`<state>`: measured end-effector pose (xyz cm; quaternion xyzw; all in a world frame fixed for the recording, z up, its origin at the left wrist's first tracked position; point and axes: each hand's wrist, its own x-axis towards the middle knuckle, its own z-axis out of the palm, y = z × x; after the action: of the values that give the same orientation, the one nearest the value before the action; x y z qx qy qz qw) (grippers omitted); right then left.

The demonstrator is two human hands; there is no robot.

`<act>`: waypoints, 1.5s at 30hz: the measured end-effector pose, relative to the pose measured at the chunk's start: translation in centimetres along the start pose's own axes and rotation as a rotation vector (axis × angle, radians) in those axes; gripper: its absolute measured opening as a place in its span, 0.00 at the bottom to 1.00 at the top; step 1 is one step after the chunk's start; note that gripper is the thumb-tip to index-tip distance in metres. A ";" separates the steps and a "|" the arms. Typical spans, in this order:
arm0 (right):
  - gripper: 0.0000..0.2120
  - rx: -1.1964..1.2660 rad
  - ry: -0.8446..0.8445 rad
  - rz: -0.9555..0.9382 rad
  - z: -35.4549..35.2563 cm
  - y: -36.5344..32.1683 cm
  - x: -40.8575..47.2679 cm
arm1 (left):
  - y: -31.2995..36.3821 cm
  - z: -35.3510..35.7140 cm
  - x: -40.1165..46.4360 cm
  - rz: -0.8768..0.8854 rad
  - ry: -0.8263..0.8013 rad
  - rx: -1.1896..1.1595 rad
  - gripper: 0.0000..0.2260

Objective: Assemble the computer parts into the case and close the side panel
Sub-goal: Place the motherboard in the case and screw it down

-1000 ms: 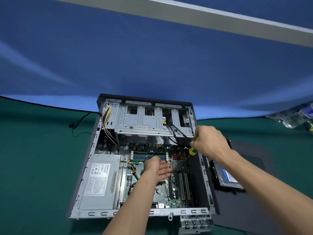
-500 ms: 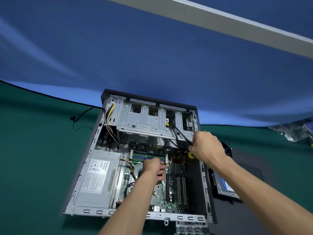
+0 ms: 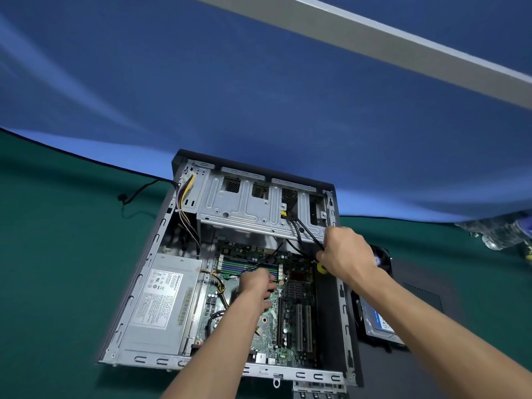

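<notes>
The open computer case [image 3: 138,286] lies flat on the green table. It holds a motherboard [image 3: 290,315], a grey power supply [image 3: 161,306] on the left and a metal drive cage [image 3: 244,208] at the far end. My left hand [image 3: 256,287] rests on the motherboard near the memory slots with its fingers curled. A thin black cable [image 3: 267,259] ends at it, and whatever lies under the fingers is hidden. My right hand [image 3: 347,254] is closed on black cables [image 3: 305,228] coming from the cage. A yellow piece [image 3: 321,268] shows under it.
A hard drive [image 3: 377,323] lies on the dark side panel [image 3: 449,367] right of the case, with a black fan [image 3: 381,256] beyond it. A loose black cable [image 3: 129,197] trails off the case's far left. Plastic bottles [image 3: 501,231] sit at far right.
My left hand went from flat with spread fingers to curled fingers on the board. My right hand lifted slightly toward the drive cage with the cables. The view shifted.
</notes>
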<state>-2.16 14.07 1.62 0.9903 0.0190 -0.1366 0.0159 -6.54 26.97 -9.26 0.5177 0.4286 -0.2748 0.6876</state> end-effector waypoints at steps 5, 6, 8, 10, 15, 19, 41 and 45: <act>0.07 -0.006 0.010 0.000 0.1 0.0 -0.1 | 0.1 0.1 0.1 0.000 -0.010 0.005 0.10; 0.07 -0.004 0.011 0.001 0.1 0.0 -0.1 | 0.0 0.1 0.1 0.001 -0.011 0.004 0.11; 0.06 0.002 0.011 0.002 0.3 0.0 0.0 | 0.1 0.1 0.0 0.002 -0.014 0.002 0.11; 0.07 0.006 0.014 0.006 0.3 -0.1 0.0 | 0.1 0.2 0.0 0.000 -0.018 -0.003 0.11; 0.08 0.015 -0.003 0.022 0.3 -0.2 -0.3 | 0.0 0.1 0.0 0.001 -0.018 -0.007 0.11; 0.11 0.018 -0.100 0.078 -0.7 -0.7 -0.4 | 0.1 0.2 0.0 -0.004 -0.022 0.000 0.10; 0.12 -0.156 -0.015 -0.025 -1.5 -0.6 -1.9 | 0.3 0.6 -0.3 0.059 -0.059 0.017 0.10; 0.16 -0.172 -0.110 -0.008 -1.2 -1.2 -1.5 | 0.4 0.5 -0.4 0.075 -0.041 0.024 0.09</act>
<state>-3.37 15.25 3.15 0.9763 0.0335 -0.1886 0.1011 -6.27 26.56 -8.67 0.5360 0.3914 -0.2644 0.6997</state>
